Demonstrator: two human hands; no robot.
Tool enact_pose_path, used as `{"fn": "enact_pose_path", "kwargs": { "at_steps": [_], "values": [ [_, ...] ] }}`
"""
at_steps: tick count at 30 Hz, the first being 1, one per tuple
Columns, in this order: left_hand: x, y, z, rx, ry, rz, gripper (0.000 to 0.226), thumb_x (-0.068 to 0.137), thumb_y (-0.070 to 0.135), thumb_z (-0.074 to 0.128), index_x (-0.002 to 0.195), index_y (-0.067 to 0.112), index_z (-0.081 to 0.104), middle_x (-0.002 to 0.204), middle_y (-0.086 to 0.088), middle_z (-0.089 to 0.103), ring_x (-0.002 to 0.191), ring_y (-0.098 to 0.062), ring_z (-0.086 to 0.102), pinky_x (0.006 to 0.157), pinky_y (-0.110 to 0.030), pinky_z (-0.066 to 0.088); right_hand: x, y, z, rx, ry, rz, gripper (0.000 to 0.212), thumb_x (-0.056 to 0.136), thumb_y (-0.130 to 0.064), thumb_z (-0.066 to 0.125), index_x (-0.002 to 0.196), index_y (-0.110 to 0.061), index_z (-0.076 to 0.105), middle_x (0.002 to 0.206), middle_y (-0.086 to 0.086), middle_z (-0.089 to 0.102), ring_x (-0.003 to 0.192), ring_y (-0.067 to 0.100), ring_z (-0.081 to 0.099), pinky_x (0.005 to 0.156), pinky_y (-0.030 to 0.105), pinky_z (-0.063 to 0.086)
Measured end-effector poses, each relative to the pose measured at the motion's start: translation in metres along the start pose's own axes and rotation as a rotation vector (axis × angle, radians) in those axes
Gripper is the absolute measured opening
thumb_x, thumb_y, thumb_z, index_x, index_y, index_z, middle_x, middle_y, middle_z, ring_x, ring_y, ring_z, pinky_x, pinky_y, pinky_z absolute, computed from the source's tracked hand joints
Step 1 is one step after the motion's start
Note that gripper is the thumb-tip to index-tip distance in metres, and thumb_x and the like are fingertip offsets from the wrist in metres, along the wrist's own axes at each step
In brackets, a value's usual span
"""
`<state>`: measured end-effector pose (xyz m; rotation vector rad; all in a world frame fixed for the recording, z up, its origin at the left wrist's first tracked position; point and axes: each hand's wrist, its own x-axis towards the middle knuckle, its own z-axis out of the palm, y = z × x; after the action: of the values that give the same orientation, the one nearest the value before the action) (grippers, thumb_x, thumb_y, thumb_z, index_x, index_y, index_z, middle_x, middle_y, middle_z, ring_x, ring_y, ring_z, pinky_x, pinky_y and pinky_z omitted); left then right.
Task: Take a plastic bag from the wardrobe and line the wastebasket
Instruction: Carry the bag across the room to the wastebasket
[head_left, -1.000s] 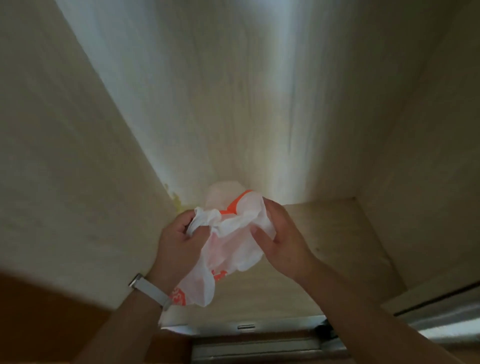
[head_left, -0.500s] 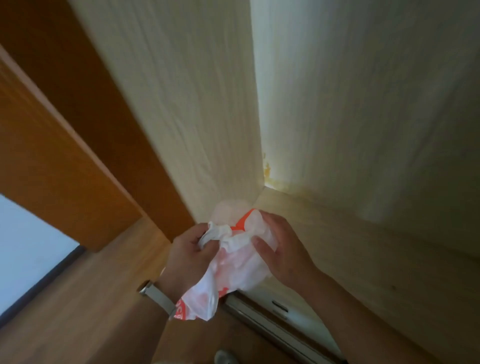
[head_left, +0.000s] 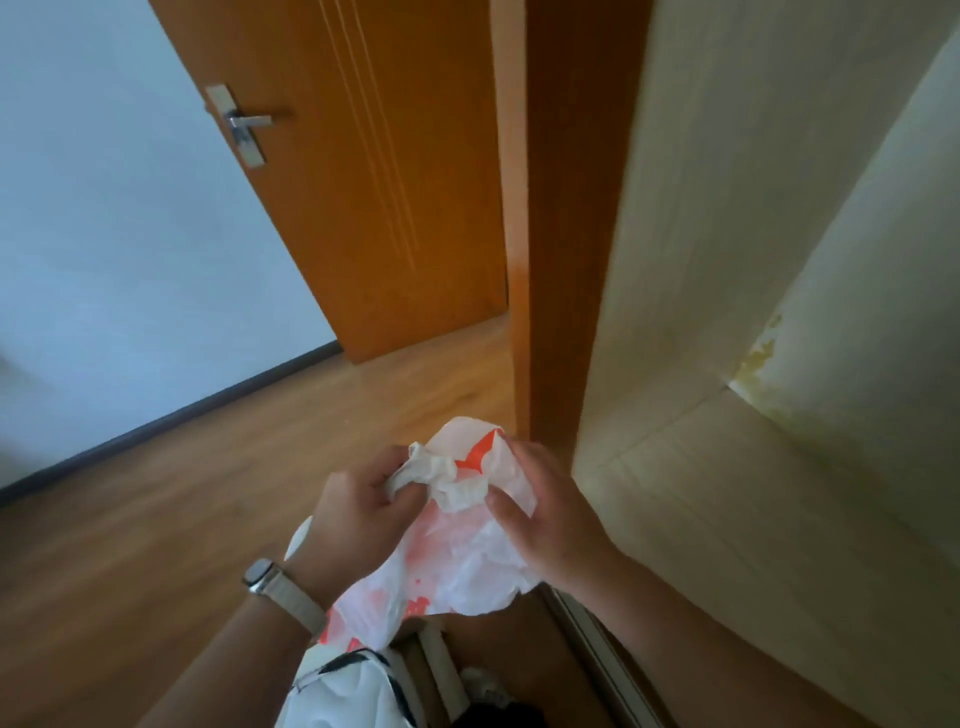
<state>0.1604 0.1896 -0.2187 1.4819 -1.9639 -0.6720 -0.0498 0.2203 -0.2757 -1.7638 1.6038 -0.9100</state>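
A crumpled white plastic bag (head_left: 457, 551) with orange print hangs between both my hands in front of my body. My left hand (head_left: 353, 519), with a watch on its wrist, pinches the knotted top of the bag. My right hand (head_left: 545, 514) grips the bag's right side with its fingers closed on the plastic. The pale wooden wardrobe (head_left: 779, 364) stands open at the right, its bottom shelf just beside my right hand. No wastebasket is in view.
An orange-brown door (head_left: 374, 182) with a metal handle (head_left: 244, 124) stands open ahead. Wooden floor (head_left: 182, 493) spreads to the left, below a pale wall with a dark skirting. The wardrobe's sliding track (head_left: 587, 639) runs along the floor at my feet.
The view has swung left, away from the wardrobe's inside towards the door and floor. Both hands have kept hold of the bag and stayed at the same height.
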Motion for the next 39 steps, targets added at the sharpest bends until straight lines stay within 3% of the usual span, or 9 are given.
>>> {"fn": "enact_pose_path", "kwargs": {
  "at_steps": [4, 8, 13, 19, 25, 29, 33, 37, 39],
  "values": [
    [0.013, -0.044, -0.030, -0.009, 0.084, -0.099, 0.020, 0.069, 0.040, 0.053, 0.076, 0.024, 0.064, 0.064, 0.004, 0.059, 0.057, -0.015, 0.054, 0.054, -0.034, 0.045, 0.038, -0.025, 0.035, 0.027, -0.088, -0.063, 0.058, 0.092, -0.066, 0.038, 0.142, -0.039, 0.029, 0.142, -0.016, 0.042, 0.129, 0.000, 0.039, 0.104, 0.037, 0.045],
    [0.026, -0.085, -0.054, -0.041, 0.132, -0.168, 0.016, 0.068, 0.040, 0.054, 0.077, 0.029, 0.062, 0.064, 0.006, 0.058, 0.056, -0.012, 0.052, 0.054, -0.030, 0.043, 0.081, -0.048, 0.068, -0.076, -0.160, -0.112, 0.065, 0.088, -0.076, 0.026, 0.144, -0.042, 0.023, 0.148, -0.017, 0.036, 0.133, 0.004, 0.037, 0.106, 0.033, 0.043],
    [0.034, -0.119, -0.087, -0.054, 0.239, -0.211, 0.022, 0.067, 0.038, 0.052, 0.078, 0.022, 0.063, 0.065, 0.001, 0.058, 0.058, -0.019, 0.053, 0.053, -0.027, 0.041, 0.126, -0.078, 0.103, -0.147, -0.225, -0.208, 0.061, 0.093, -0.068, 0.034, 0.145, -0.043, 0.018, 0.152, -0.020, 0.029, 0.136, 0.002, 0.032, 0.108, 0.027, 0.037],
    [0.016, -0.153, -0.138, 0.033, 0.360, -0.261, 0.031, 0.067, 0.039, 0.048, 0.076, 0.014, 0.064, 0.061, 0.001, 0.057, 0.059, -0.018, 0.053, 0.055, -0.035, 0.045, 0.160, -0.127, 0.147, -0.166, -0.331, -0.343, 0.057, 0.096, -0.058, 0.044, 0.146, -0.040, 0.023, 0.147, -0.020, 0.033, 0.122, -0.011, 0.027, 0.104, 0.022, 0.036],
    [-0.016, -0.183, -0.182, 0.067, 0.533, -0.349, 0.013, 0.070, 0.020, 0.056, 0.062, 0.015, 0.046, 0.056, 0.001, 0.044, 0.058, -0.018, 0.043, 0.052, -0.030, 0.036, 0.178, -0.172, 0.204, -0.144, -0.451, -0.527, 0.058, 0.096, -0.053, 0.048, 0.146, -0.035, 0.026, 0.143, -0.017, 0.038, 0.113, -0.012, 0.031, 0.095, 0.017, 0.036],
    [-0.036, -0.198, -0.206, 0.091, 0.645, -0.409, 0.017, 0.071, 0.019, 0.057, 0.061, 0.026, 0.045, 0.057, 0.006, 0.044, 0.057, -0.013, 0.042, 0.053, -0.028, 0.036, 0.192, -0.194, 0.246, -0.140, -0.526, -0.625, 0.058, 0.095, -0.057, 0.048, 0.145, -0.040, 0.025, 0.144, -0.018, 0.038, 0.117, -0.010, 0.032, 0.097, 0.020, 0.038],
    [-0.049, -0.211, -0.225, 0.093, 0.751, -0.502, 0.005, 0.073, 0.019, 0.057, 0.071, 0.015, 0.059, 0.063, -0.001, 0.053, 0.062, -0.021, 0.049, 0.055, -0.036, 0.044, 0.207, -0.220, 0.282, -0.138, -0.589, -0.716, 0.058, 0.094, -0.059, 0.047, 0.144, -0.043, 0.023, 0.143, -0.021, 0.037, 0.114, -0.008, 0.034, 0.092, 0.018, 0.038],
    [-0.048, -0.221, -0.241, 0.143, 0.845, -0.596, 0.013, 0.077, 0.012, 0.062, 0.072, 0.023, 0.058, 0.063, 0.008, 0.053, 0.062, -0.013, 0.049, 0.055, -0.021, 0.040, 0.232, -0.243, 0.310, -0.109, -0.674, -0.785, 0.057, 0.093, -0.060, 0.045, 0.144, -0.042, 0.025, 0.142, -0.018, 0.039, 0.116, -0.003, 0.039, 0.094, 0.028, 0.047],
    [-0.044, -0.229, -0.247, 0.168, 0.867, -0.653, 0.004, 0.077, 0.016, 0.061, 0.073, 0.019, 0.059, 0.064, 0.005, 0.054, 0.063, -0.014, 0.050, 0.056, -0.025, 0.042, 0.250, -0.253, 0.326, -0.080, -0.731, -0.804, 0.056, 0.094, -0.058, 0.046, 0.144, -0.041, 0.028, 0.141, -0.017, 0.042, 0.119, 0.003, 0.045, 0.095, 0.033, 0.050]
  ]
}}
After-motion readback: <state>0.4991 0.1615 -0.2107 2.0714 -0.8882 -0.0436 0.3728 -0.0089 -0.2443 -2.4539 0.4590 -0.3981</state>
